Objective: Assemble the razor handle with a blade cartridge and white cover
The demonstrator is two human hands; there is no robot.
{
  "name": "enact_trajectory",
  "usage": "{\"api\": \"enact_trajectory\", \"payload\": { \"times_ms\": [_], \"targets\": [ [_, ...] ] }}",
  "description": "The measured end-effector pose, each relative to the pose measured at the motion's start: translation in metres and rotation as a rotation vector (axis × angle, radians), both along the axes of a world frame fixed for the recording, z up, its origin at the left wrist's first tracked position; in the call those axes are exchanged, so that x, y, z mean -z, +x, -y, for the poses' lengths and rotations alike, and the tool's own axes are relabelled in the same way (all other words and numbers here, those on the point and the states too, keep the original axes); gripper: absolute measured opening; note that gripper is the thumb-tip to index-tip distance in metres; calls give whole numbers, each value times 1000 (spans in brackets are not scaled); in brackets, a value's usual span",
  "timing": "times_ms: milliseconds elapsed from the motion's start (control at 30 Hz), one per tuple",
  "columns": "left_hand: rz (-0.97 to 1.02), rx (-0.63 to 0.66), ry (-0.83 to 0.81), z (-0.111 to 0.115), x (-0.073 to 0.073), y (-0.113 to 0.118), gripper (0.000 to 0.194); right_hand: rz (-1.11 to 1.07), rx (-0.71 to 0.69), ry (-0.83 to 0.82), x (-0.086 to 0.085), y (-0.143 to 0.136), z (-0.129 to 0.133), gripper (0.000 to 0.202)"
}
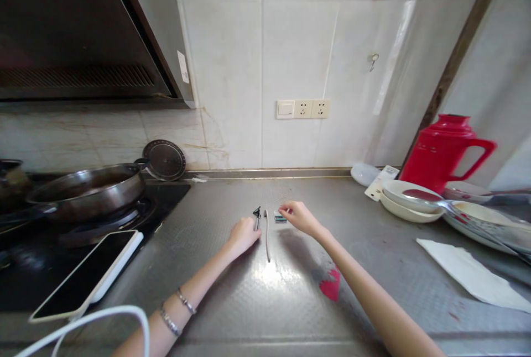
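My left hand (244, 234) is closed around the handle of a small black razor (257, 213), its head pointing away from me. Just right of it, a slim white toothbrush (267, 241) lies lengthwise on the steel counter (232, 302). Beyond that is a small flat item with green and white parts (280, 217), too small to identify. My right hand (302, 216) reaches over from the right, thumb and fingers pinched together at the item's upper right edge. Part of it is hidden by those fingers.
Left are a cooktop with a steel pan (89, 194), a phone (89, 274) and a white cable (136, 310). A red thermos (435, 152), stacked bowls (409, 208) and white paper (468, 274) are right. A pink heart-shaped patch (331, 286) lies near my right forearm.
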State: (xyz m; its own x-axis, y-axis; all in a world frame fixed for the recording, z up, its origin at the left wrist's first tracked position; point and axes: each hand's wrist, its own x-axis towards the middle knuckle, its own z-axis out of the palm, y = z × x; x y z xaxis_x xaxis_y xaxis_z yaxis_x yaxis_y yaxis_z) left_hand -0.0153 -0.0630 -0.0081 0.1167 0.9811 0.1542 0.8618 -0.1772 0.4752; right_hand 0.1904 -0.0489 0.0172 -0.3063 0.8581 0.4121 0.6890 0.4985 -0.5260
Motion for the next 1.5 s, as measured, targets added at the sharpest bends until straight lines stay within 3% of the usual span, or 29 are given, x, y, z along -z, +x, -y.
{"api": "enact_trajectory", "payload": {
  "times_ms": [267, 433, 567, 800, 933, 1267, 1500],
  "targets": [
    [63, 102, 121, 20, -19, 28, 19, -136, 86, -366, -7, -25, 22, 43],
    [72, 168, 136, 36, -26, 52, 22, -41, 180, -258, -13, -22, 31, 37],
    [23, 196, 139, 44, -31, 62, 30, 28, 255, -251, -14, -2, 28, 31],
    [-210, 137, -15, 37, -30, 43, 26, 280, 400, -313, -14, 79, 10, 38],
    [-312, 69, -85, 34, -23, 31, 31, 424, 404, -369, -7, 108, 7, 35],
    [-381, 59, -109, 28, -13, 37, 30, 595, 432, -416, 12, 123, -4, 35],
    [-382, 47, -108, 30, -11, 37, 30, 577, 458, -363, 5, 121, 5, 32]
  ]
}}
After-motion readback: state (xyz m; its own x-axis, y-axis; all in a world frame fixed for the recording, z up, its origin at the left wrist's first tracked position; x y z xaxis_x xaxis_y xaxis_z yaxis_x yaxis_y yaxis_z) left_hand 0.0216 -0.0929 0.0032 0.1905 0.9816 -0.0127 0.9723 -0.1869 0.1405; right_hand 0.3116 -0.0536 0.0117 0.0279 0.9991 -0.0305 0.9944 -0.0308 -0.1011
